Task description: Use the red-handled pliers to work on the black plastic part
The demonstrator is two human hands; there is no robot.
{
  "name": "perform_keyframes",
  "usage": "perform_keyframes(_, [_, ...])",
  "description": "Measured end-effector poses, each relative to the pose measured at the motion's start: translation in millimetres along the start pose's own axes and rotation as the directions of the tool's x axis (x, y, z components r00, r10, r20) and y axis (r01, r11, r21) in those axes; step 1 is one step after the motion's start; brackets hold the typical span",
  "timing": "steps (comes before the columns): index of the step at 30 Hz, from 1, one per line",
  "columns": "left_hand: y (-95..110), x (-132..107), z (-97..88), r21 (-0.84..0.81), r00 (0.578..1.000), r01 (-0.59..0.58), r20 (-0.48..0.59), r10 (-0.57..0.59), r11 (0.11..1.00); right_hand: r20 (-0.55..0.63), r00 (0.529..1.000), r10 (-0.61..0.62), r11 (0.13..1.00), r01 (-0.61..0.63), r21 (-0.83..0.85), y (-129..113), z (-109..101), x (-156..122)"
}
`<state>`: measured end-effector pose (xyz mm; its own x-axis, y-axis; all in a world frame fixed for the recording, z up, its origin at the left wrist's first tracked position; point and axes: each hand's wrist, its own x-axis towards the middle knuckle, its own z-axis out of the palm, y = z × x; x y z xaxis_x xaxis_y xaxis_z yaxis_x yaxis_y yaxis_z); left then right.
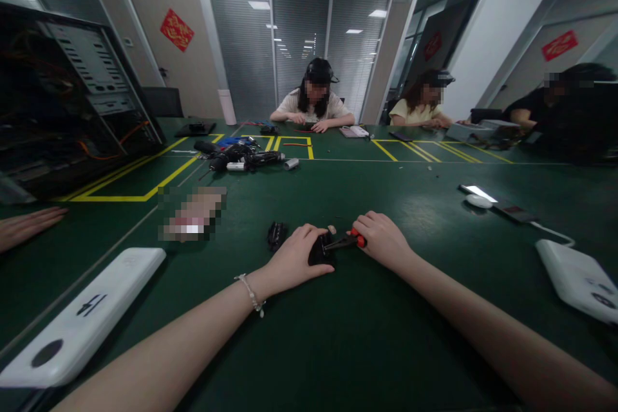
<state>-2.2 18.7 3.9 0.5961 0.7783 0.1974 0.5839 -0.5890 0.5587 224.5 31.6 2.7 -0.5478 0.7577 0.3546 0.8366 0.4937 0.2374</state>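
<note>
In the middle of the green table, my left hand [300, 252] grips a small black part [318, 252], thumb on the near side and fingers on the far side. My right hand [382, 236] is closed around the red handles of a pair of pliers [344, 241]. The dark jaws of the pliers point left and reach the black part; whether they are clamped on it I cannot tell. Just left of my left hand lies another black piece [277, 235]. A small light-coloured bit [332, 230] shows beyond the jaws.
A pile of black cables [236, 156] lies further back. White devices sit at left [91, 315] and right [577, 280], near a phone [477, 193]. An open computer case [82, 96] stands at left. Another person's hand [31, 226] rests at the left edge; several people sit across.
</note>
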Motion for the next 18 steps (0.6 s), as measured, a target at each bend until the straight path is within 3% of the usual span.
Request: perform_keyframes(18, [2.3,-0.3,-1.4,-0.010,1.000,0.008,0.016,-0.008,1.000,-0.012,1.000,-0.010,1.000,0.010,-0.009,0.9,2.5,-1.7])
